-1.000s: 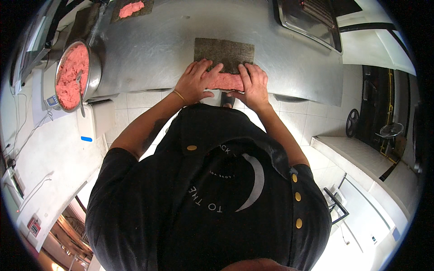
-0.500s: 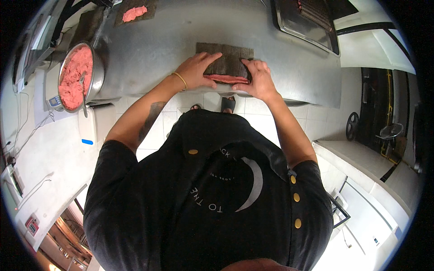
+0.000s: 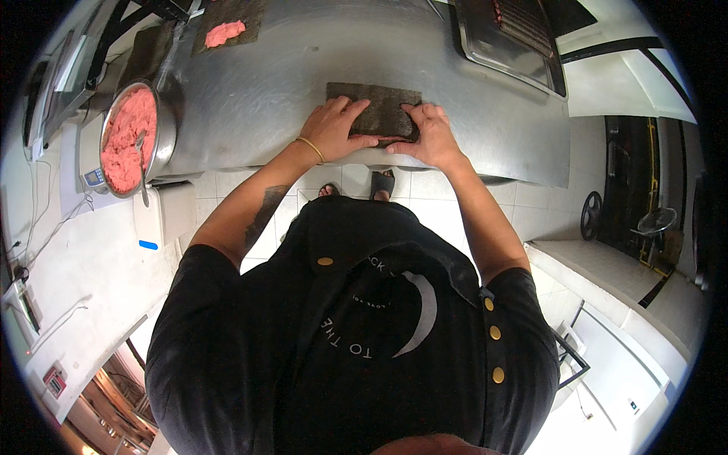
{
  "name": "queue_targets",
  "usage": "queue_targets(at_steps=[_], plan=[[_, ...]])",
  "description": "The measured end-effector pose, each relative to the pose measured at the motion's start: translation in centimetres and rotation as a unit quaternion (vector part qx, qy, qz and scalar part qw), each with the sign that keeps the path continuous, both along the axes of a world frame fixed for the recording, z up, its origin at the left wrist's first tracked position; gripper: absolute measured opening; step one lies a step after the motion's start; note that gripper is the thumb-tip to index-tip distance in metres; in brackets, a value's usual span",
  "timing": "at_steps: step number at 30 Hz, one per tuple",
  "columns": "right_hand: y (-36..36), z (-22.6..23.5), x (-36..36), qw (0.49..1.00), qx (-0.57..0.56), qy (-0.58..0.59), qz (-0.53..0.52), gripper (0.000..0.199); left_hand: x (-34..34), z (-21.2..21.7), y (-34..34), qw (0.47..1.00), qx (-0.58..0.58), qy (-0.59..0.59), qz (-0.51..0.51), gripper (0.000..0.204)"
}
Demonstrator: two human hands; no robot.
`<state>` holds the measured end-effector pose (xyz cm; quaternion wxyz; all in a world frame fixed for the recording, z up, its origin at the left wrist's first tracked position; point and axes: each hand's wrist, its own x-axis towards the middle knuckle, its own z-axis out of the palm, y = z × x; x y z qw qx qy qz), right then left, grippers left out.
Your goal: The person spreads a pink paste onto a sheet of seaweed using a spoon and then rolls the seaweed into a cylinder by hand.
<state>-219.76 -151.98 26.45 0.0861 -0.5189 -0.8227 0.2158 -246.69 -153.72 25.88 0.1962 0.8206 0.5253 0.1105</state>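
A dark nori sheet (image 3: 383,102) lies flat near the front edge of the steel table. My left hand (image 3: 334,130) grips its left side, thumb along the near edge and fingers resting on top. On the opposite side my right hand (image 3: 432,136) holds it the same way, with the thumb tips a small gap apart. Along the near edge the nori is turned up over a strip of pink paste (image 3: 390,139), of which only a thin line shows.
At the left, a steel bowl (image 3: 168,129) of pink paste with a spoon (image 3: 142,163) sits on a scale (image 3: 94,177). Far left lies another nori sheet (image 3: 252,29) bearing a paste lump (image 3: 225,33). A metal tray (image 3: 500,58) holding several dark rolls stands far right.
The near edge of the nori has come up over the pink strip, which showed broadly before. My left hand has shifted right, and the thumbs are closer together.
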Motion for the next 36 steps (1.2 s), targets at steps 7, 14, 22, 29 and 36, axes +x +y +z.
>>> queue_targets(at_steps=[7, 14, 22, 29, 36], plan=[[-3.5, 0.7, -0.4, 0.980, 0.191, 0.045, -0.010, 0.086, 0.4, -0.6, 0.2, 0.999, 0.028, 0.005, 0.015, 0.085], [-11.8, -1.9, -2.9, 0.980, 0.170, 0.089, 0.059, 0.066, 0.5, -0.8, 0.8, 1.000, 0.014, -0.002, 0.012, 0.083], [-11.0, -2.9, -5.4, 0.980, 0.181, 0.073, -0.033, 0.076, 0.2, -1.1, 0.7, 0.999, 0.038, -0.013, 0.021, 0.076], [-10.7, -3.5, -5.9, 0.981, 0.188, 0.034, -0.041, 0.079, -0.5, -1.1, -8.1, 0.976, 0.180, -0.111, -0.055, 0.048], [-10.5, -3.6, -6.1, 0.984, 0.171, 0.037, -0.044, 0.076, 0.5, -2.8, -10.2, 0.978, 0.196, -0.055, -0.047, 0.058]])
